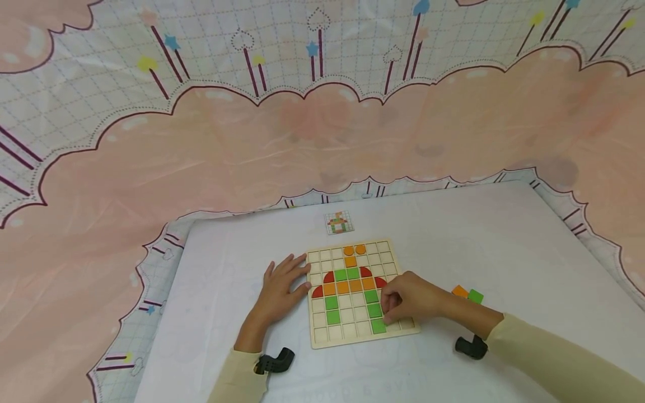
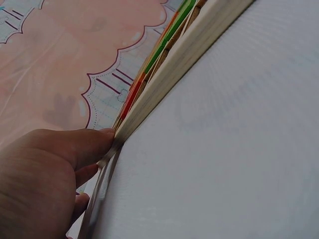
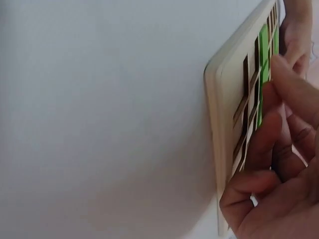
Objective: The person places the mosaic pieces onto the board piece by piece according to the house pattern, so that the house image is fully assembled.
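Note:
A wooden grid board [image 1: 321, 336] lies on the white table, with green, orange and red tiles set in its cells. My left hand [image 1: 282, 288] rests at the board's left edge. In the left wrist view the thumb [image 2: 94, 142] touches the board's rim. Over the lower right part of the board, my right hand [image 1: 410, 296] has its fingers curled, the tips at the lowest green square tile [image 1: 378, 326] of the right column. Part of the board's right side is hidden by that hand. In the right wrist view the fingers partly cover the green tiles [image 3: 263, 40].
A small pattern card [image 1: 339, 223] lies beyond the board. An orange tile [image 1: 459, 291] and a green tile [image 1: 475, 296] lie loose on the table, beside the right forearm. A patterned cloth [image 1: 302, 145] hangs behind the table.

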Available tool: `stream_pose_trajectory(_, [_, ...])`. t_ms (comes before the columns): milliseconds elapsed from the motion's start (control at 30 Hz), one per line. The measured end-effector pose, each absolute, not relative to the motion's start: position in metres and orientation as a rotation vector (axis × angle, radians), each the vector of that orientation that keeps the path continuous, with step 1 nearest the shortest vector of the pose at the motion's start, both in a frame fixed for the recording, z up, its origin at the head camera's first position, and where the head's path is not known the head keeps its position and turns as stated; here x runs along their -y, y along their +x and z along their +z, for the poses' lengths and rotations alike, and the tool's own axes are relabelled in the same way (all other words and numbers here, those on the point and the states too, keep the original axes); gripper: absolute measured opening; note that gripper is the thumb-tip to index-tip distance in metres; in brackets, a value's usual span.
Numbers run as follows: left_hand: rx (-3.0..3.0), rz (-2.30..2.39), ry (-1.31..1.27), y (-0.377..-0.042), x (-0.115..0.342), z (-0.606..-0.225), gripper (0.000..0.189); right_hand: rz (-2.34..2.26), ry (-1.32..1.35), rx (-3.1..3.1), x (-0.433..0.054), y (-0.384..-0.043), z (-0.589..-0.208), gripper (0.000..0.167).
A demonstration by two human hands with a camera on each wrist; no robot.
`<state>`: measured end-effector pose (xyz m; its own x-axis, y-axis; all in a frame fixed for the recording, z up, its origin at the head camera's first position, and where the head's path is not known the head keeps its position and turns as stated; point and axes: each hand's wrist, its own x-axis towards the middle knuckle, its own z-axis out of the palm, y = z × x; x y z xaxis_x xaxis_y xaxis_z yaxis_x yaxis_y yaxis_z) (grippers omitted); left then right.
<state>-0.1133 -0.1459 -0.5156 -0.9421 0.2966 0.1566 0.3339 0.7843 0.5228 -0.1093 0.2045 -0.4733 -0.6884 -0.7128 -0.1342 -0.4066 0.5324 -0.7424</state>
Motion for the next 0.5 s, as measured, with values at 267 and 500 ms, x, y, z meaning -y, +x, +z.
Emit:
stream_pose_trajectory(267, [2.896, -0.888, -0.520, -0.112, 0.146, -0.514, 0.046, -0.953, -0.927, -2.344, -0.231, -0.119, -0.464, 0.013])
stream_pose_trajectory(500, [2.897, -0.882, -0.519, -0.113, 0.146, -0.515, 0.046, -0.895, -0.879, -2.422, -0.262, -0.130, -0.451, 0.013])
